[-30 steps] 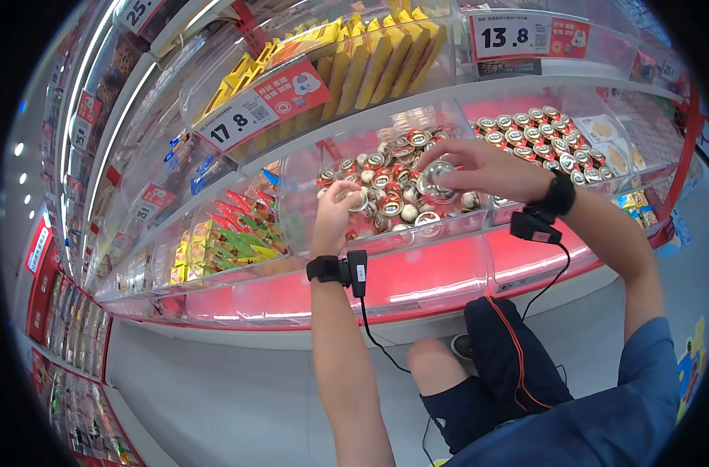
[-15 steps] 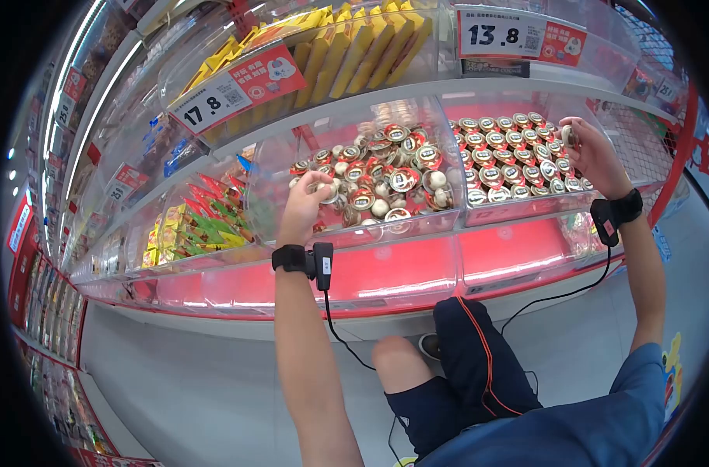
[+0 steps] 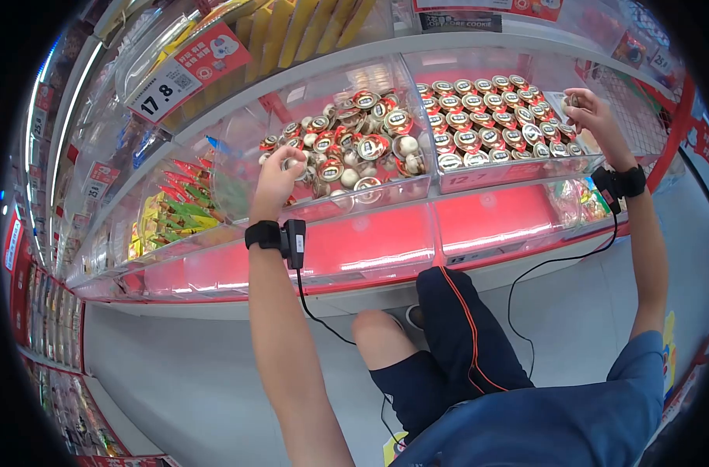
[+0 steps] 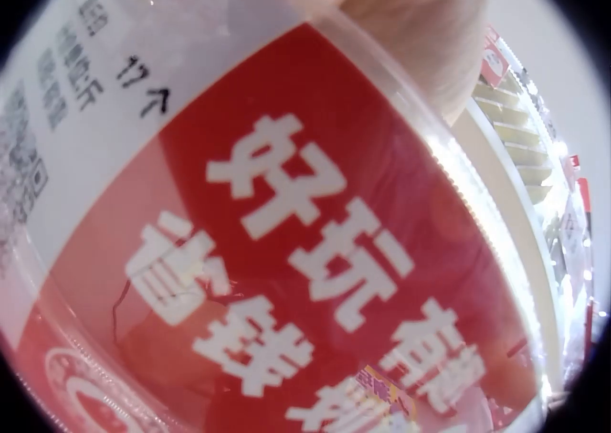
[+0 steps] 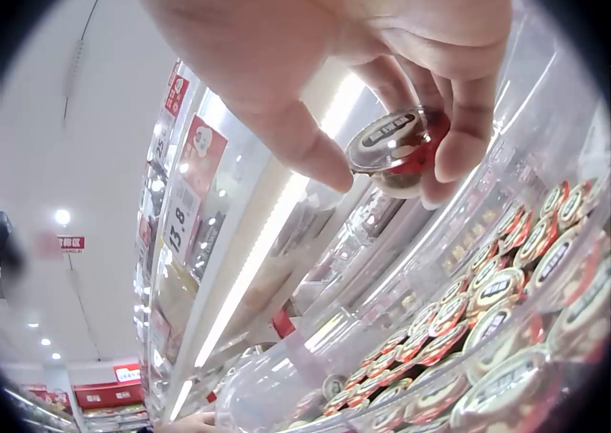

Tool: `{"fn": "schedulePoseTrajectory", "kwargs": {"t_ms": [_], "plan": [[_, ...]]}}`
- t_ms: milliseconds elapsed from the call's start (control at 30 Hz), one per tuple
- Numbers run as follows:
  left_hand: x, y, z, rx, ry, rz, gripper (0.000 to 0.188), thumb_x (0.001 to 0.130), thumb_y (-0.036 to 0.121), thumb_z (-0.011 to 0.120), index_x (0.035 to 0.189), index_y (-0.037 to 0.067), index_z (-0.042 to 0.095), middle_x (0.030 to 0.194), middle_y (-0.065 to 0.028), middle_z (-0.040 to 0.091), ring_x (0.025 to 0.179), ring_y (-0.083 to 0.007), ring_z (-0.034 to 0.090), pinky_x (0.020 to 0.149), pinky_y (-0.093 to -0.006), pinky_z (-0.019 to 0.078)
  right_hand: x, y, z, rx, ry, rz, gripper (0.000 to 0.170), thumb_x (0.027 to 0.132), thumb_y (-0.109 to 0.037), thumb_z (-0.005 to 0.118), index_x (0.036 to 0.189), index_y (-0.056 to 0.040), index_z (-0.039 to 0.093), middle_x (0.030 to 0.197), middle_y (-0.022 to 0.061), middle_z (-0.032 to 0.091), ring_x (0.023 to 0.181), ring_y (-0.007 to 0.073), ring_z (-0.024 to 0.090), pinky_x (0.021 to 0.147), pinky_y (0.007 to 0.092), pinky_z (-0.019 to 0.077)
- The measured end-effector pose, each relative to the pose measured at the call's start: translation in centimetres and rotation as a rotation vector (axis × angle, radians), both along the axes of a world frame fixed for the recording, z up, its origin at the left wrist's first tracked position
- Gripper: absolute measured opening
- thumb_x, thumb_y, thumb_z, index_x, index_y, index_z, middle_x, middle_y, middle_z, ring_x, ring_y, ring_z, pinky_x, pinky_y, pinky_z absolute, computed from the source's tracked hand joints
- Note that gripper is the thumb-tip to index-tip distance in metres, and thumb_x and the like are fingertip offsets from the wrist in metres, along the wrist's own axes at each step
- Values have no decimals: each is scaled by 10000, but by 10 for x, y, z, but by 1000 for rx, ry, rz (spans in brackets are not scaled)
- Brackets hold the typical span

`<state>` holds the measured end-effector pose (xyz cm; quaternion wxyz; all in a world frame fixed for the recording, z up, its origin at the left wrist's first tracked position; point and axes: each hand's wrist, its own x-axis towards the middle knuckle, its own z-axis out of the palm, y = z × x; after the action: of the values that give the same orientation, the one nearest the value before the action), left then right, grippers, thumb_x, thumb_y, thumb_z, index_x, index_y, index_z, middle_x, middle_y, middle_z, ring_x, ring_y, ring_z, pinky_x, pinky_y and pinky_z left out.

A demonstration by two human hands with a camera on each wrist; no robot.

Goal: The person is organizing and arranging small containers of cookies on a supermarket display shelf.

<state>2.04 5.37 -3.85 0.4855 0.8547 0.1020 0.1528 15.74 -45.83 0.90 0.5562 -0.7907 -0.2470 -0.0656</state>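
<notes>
My right hand (image 3: pixel 595 124) pinches a small round snack cup (image 5: pixel 396 147) between thumb and fingers, above the right end of the neatly rowed cups (image 3: pixel 486 117). The cup has a clear domed top, a dark printed label and red on its side. Over the front left of the neighbouring bin of jumbled cups (image 3: pixel 366 148), my left hand (image 3: pixel 275 183) has its fingers bent close to the cups. I cannot tell whether it holds one. In the left wrist view, part of that hand (image 4: pixel 430 42) shows behind a red and white bin label (image 4: pixel 286 213).
A clear divider (image 3: pixel 419 109) parts the two cup bins. Bagged snacks (image 3: pixel 175 218) fill a bin on the left. Above, a shelf holds yellow packets (image 3: pixel 292 31) behind a price card (image 3: pixel 168 78). Cables hang from both wrist cameras, and the person's knees (image 3: pixel 381 338) are below the bins.
My right hand has moved right from the jumbled bin to the rowed bin, carrying a cup. The left hand stays at the jumbled bin's front left. The head view has shifted.
</notes>
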Motion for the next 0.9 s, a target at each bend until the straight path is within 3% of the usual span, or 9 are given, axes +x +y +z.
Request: {"fn": "schedulePoseTrajectory", "kwargs": {"t_ms": [67,100,233,400,500,600,733,900], "plan": [[2,-1,-2,57,40,8,93,824,35,550,911,55,575,911,-19,578,784,-106,550,614,-256,483,7,-6,-4,-27,-71,-46,300,829,-178,623,1048,6,532,874,36,587,731,85,552,615,205,441],[3,-2,-4,69,-3,-1,87,793,56,553,879,63,568,824,-6,562,690,-69,523,549,-224,447,12,-12,-7,-24,-67,-35,298,825,-175,631,1042,9,543,897,43,595,759,93,567,617,221,443],[12,8,-15,239,-35,58,128,764,94,579,888,76,605,707,-54,586,600,-121,551,556,-286,440,12,-16,-13,-56,-113,-60,329,821,-187,641,1057,22,548,930,44,607,761,77,558,623,217,437],[11,4,-14,285,4,92,125,768,100,572,888,81,604,719,-52,591,596,-126,553,549,-291,445,-5,-12,-12,-263,-116,-117,370,822,-194,647,1108,19,545,935,28,613,748,51,541,630,207,429],[15,8,-17,266,14,67,120,770,102,571,885,86,601,718,-49,588,587,-133,552,529,-296,445,10,-25,-25,-293,-337,-64,350,832,-201,644,1102,-1,546,898,13,609,718,42,520,621,202,420],[17,12,-19,252,13,32,111,775,105,569,881,89,598,723,-49,585,590,-136,552,517,-299,444,20,-35,-25,-318,-312,-65,335,840,-212,643,1092,-15,544,886,20,606,693,43,496,623,204,421],[13,8,-18,290,22,62,102,781,109,565,876,89,595,732,-50,585,603,-135,552,528,-303,444,12,-22,-17,-507,-414,-144,344,837,-221,645,1089,-14,536,866,45,600,673,64,493,640,211,435],[8,1,-10,345,41,92,112,771,119,586,877,84,592,719,-58,582,611,-145,553,546,-297,447,-1,-1,-12,-567,-403,-198,417,786,-255,675,1103,-3,575,884,100,619,628,109,542,596,248,456]]}}
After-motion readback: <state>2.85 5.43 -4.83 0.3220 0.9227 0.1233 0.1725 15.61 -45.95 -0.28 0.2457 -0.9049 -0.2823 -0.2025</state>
